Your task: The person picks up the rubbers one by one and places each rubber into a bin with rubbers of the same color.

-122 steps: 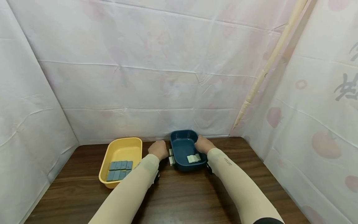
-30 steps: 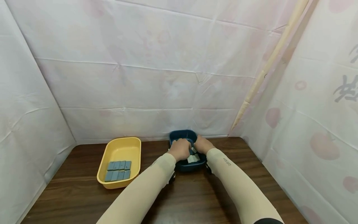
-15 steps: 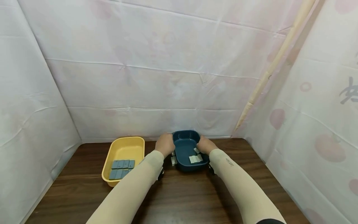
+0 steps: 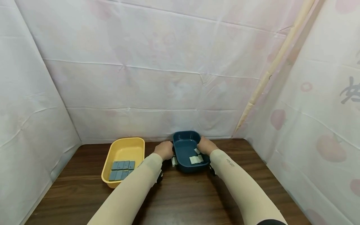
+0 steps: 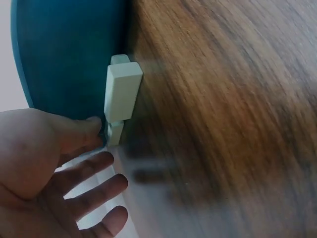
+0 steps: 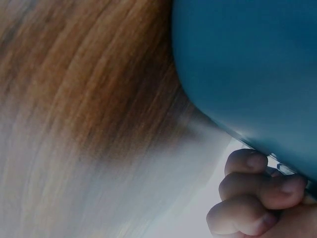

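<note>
My right hand (image 4: pixel 206 145) grips the right side of the dark blue tray (image 4: pixel 184 165), and its fingers (image 6: pixel 242 213) are curled in the right wrist view. Several pale rectangular blocks (image 4: pixel 196 159) lie in the near end of that tray; one more rests tilted just behind them. Outside the tray's left wall, my left hand (image 4: pixel 163 150) is beside more pale blocks. The left wrist view shows these as a small stack with a large block (image 5: pixel 123 91) on top. The left thumb and index finger are close to the lower block (image 5: pixel 115 133), the other fingers loosely extended.
A yellow tray (image 4: pixel 108 154) stands on the left with two rows of grey-blue blocks (image 4: pixel 121 170) in its near end. The dark wooden table (image 4: pixel 180 200) runs back to a white patterned cloth wall (image 4: pixel 157 93). Side cloths stand left and right.
My left hand was over the blue tray a second ago, then drew back left to the blocks outside it, and has since come slightly nearer. One more block now lies inside. The right hand stays put.
</note>
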Demonstrator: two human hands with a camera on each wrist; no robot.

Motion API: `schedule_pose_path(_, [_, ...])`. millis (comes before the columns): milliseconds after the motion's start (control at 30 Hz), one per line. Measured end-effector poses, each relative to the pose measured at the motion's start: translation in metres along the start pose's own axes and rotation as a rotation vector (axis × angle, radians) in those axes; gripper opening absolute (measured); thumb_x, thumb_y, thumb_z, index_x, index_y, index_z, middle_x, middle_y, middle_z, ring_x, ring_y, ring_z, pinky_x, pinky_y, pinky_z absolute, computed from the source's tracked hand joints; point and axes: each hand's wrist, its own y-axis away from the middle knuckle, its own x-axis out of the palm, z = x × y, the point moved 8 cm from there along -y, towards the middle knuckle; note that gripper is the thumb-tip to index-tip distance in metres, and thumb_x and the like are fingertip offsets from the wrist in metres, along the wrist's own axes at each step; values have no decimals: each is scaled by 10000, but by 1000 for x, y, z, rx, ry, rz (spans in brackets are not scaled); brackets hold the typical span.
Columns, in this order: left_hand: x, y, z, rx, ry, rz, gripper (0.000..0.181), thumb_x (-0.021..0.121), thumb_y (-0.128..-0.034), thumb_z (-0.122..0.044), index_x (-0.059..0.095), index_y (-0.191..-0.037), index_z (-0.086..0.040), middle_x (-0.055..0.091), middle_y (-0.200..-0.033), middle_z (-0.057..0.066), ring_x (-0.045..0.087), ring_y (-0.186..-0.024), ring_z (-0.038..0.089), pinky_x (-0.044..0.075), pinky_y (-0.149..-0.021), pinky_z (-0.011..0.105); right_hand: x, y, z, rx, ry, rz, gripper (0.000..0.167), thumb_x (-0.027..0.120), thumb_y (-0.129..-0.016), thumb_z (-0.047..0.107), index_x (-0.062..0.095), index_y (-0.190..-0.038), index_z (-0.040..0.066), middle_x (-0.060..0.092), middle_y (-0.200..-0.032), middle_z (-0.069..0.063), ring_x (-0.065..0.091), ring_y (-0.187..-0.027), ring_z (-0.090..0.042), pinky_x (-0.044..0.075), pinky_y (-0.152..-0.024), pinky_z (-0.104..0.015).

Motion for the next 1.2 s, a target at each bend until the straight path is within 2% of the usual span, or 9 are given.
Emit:
schedule_pose_path(100, [0, 1, 2, -11, -5, -1, 228, 622, -1083, -22, 822, -1169, -89, 798, -1257, 138, 695, -960, 263, 597, -979, 529, 0, 0, -1, 3, -8, 1, 706, 490, -1177, 251, 258, -1753, -85, 407, -1783, -297, 486, -1617, -452, 430, -1309, -608])
schedule_pose_path(233, [1, -2, 5, 4, -31, -46, 185, 658, -1067, -48, 816, -1036, -140, 811, -1086, 57, 685, -918, 228, 546, -1098, 665, 0, 0, -1, 4, -18, 2, 703, 490, -1167, 237, 266, -1749, -86, 418, -1774, -302, 503, -1601, -454, 444, -1294, -613])
schedule_pose_path(333, [4, -7, 7, 14, -53, -60, 202, 692, -1076, -84, 767, -903, -158, 753, -914, 35, 645, -833, 227, 550, -1046, 640, 0, 0, -1, 2, -16, 2, 703, 494, -1166, 237, 268, -1747, -89, 420, -1770, -306, 505, -1597, -456, 446, -1292, -613])
schedule_pose_path(500, [3, -7, 4, 31, -77, -87, 267, 748, -1056, -95, 708, -800, -157, 690, -808, 24, 597, -767, 212, 552, -988, 598, 1, 0, -1, 3, -10, -4, 706, 490, -1169, 247, 265, -1748, -89, 424, -1769, -302, 499, -1603, -454, 437, -1301, -609])
schedule_pose_path(667, [-3, -6, 7, 38, -75, -136, 413, 757, -998, -110, 556, -644, -177, 515, -645, 3, 531, -672, 217, 520, -920, 565, 0, 0, -1, 14, -23, 0, 703, 493, -1168, 242, 266, -1749, -83, 429, -1767, -299, 509, -1596, -448, 439, -1299, -614])
schedule_pose_path(767, [-12, -6, 13, 24, -70, -194, 437, 771, -959, -135, 517, -608, -192, 482, -607, -15, 540, -642, 218, 542, -889, 564, 0, 0, -1, 16, -24, -1, 702, 497, -1166, 241, 273, -1746, -83, 443, -1758, -299, 522, -1585, -445, 447, -1293, -614])
schedule_pose_path(967, [-43, 2, 19, -20, -14, -339, 427, 789, -949, -188, 549, -595, -171, 514, -578, -14, 567, -644, 235, 583, -916, 609, -1, 1, 1, 6, -15, -5, 705, 500, -1160, 238, 276, -1743, -89, 442, -1758, -300, 512, -1594, -449, 440, -1299, -611])
schedule_pose_path(1067, [-55, 6, 19, -36, 49, -388, 479, 781, -971, -228, 515, -576, -168, 429, -555, -30, 486, -594, 205, 559, -778, 501, -1, 2, 1, 7, -17, -1, 707, 496, -1165, 244, 268, -1748, -85, 428, -1768, -298, 499, -1606, -449, 431, -1307, -610])
schedule_pose_path(1200, [-60, 8, 9, 7, 98, -410, 521, 790, -1022, -292, 550, -573, -179, 427, -551, -46, 444, -556, 167, 433, -583, 347, -1, 3, 1, 12, -30, 5, 709, 492, -1171, 244, 255, -1757, -77, 399, -1789, -291, 476, -1625, -448, 415, -1320, -612])
